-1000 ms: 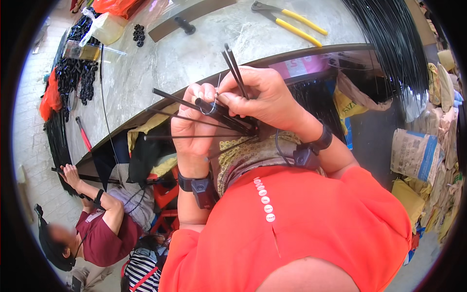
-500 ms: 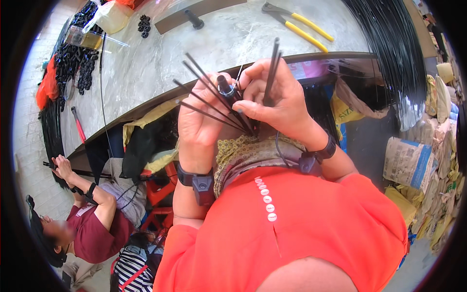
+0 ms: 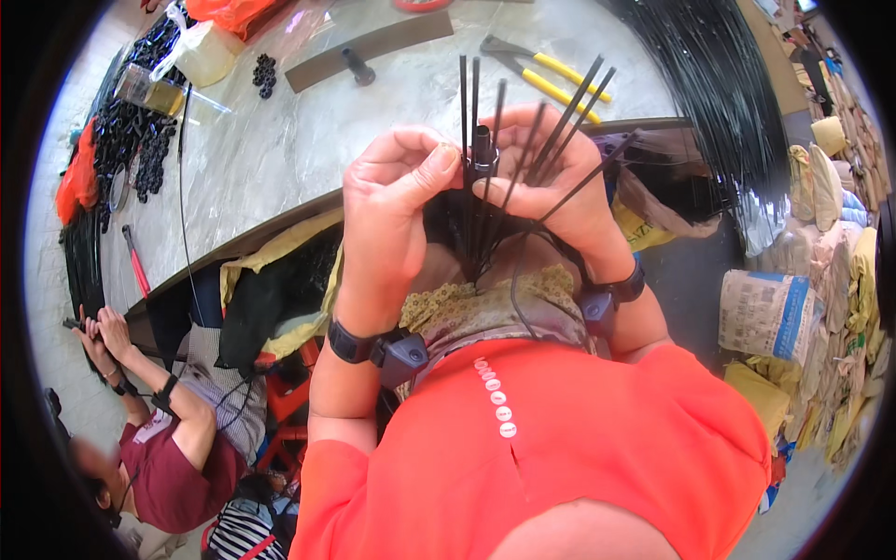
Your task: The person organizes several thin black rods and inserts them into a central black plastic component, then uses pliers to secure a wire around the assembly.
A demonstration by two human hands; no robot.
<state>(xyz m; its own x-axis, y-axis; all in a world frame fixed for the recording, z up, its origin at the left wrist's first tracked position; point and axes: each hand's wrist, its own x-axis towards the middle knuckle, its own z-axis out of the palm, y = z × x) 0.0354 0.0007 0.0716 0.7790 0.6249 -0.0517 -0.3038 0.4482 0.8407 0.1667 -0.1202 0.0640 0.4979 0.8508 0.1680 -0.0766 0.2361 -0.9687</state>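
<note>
Above my lap, a black tubular umbrella runner [image 3: 483, 149] stands nearly upright between my hands, with a thin shiny band around it. Several long black ribs [image 3: 572, 112] fan up and out around it, their lower ends gathered near my lap. My left hand [image 3: 385, 191] is closed, with thumb and forefinger pressed together at the runner's left side; what lies in that pinch is hidden. My right hand [image 3: 569, 210] grips the runner from the right, the thumb against its band, and some ribs pass in front of the fingers.
On the grey table [image 3: 289, 154] lie yellow-handled cutters [image 3: 560, 84], a metal strip [image 3: 373, 51], a black plastic part [image 3: 357, 67] and red-handled pliers [image 3: 137, 261]. Black rods [image 3: 709, 93] hang over the right end. A co-worker [image 3: 177, 448] sits at the left, handling something black.
The ribs that leaned left now spread upward and to the right, and the runner stands straighter. My left thumb has come up into a pinch beside it.
</note>
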